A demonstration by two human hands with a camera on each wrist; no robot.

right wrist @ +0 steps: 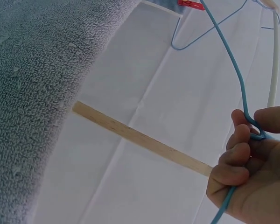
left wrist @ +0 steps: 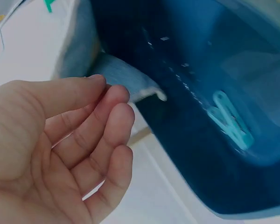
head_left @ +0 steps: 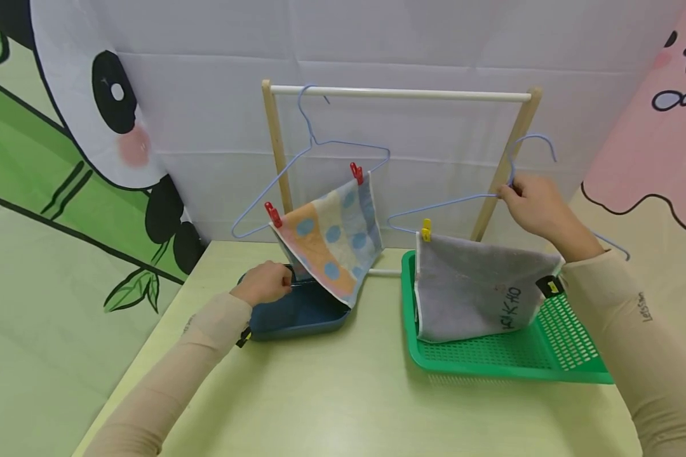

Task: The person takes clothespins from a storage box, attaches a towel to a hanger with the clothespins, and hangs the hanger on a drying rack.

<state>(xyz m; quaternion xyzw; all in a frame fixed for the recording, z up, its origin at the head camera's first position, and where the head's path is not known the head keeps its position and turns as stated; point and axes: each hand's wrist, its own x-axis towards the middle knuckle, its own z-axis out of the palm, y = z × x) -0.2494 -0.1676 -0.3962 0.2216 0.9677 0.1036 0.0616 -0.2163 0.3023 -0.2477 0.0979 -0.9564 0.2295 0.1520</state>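
Hanger (head_left: 460, 201) bearing grey cloth (head_left: 474, 289) is pinched by right hand (head_left: 540, 206); left hand (head_left: 265, 283) (empty, loosely curled) hovers near blue basin (head_left: 303, 320).

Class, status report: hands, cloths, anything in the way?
Right hand grips hanger; left hand empty, at tray. Grey cloth on hanger, yellow peg showing. Spotted cloth overhangs tray.

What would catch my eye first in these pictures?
Probably the orange, cream and blue dotted cloth, which hangs by two red plastic clips from a blue wire hanger on the white rail. To its right, the right hand grips a second blue wire hanger, a grey cloth hanging from it over the green plastic basket.
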